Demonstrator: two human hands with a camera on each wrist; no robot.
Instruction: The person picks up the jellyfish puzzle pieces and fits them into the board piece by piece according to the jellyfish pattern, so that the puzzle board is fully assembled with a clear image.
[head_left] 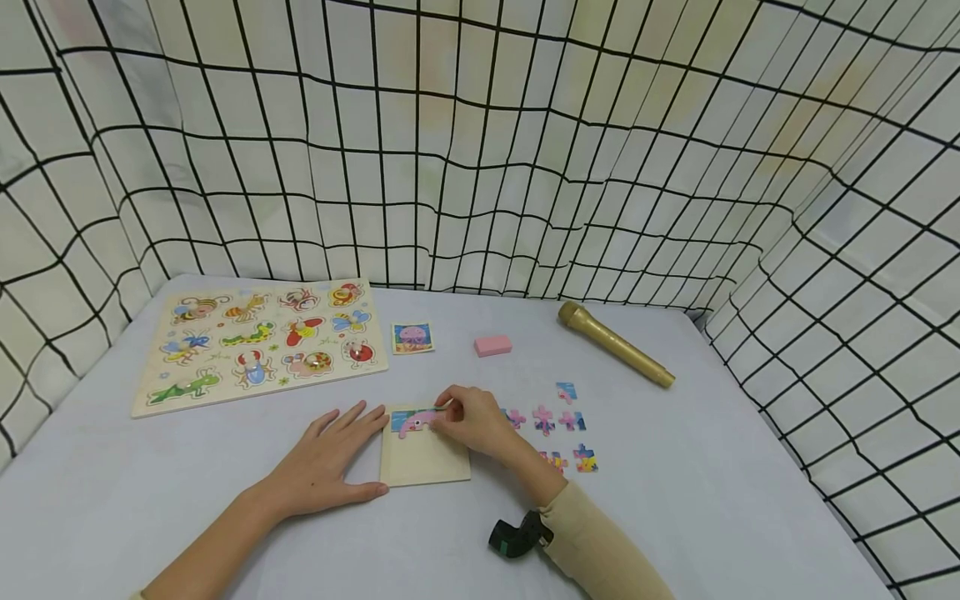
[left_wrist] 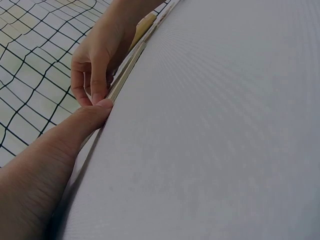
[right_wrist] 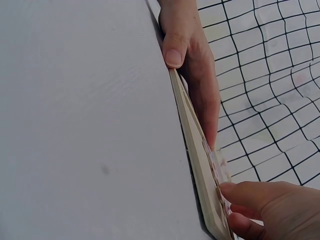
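A small wooden puzzle tray (head_left: 426,462) lies on the white table, with pink and blue puzzle pieces (head_left: 408,423) set along its far edge. My left hand (head_left: 324,467) rests flat beside it, fingers spread, fingertips and thumb touching the tray's left side. Over the tray's far right corner, my right hand (head_left: 480,425) pinches a puzzle piece, mostly hidden by the fingers. The right wrist view shows the right thumb and fingers (right_wrist: 245,197) at the pieces just above the tray's rim (right_wrist: 192,145), and the left thumb (right_wrist: 174,56) on its near corner.
Several loose puzzle pieces (head_left: 543,419) lie right of the tray, some partly behind the right hand. Farther back are a wooden insect board (head_left: 225,321), a small octopus picture (head_left: 412,337), a pink block (head_left: 492,345) and a gold microphone (head_left: 615,343). Black netting (head_left: 450,167) surrounds the table.
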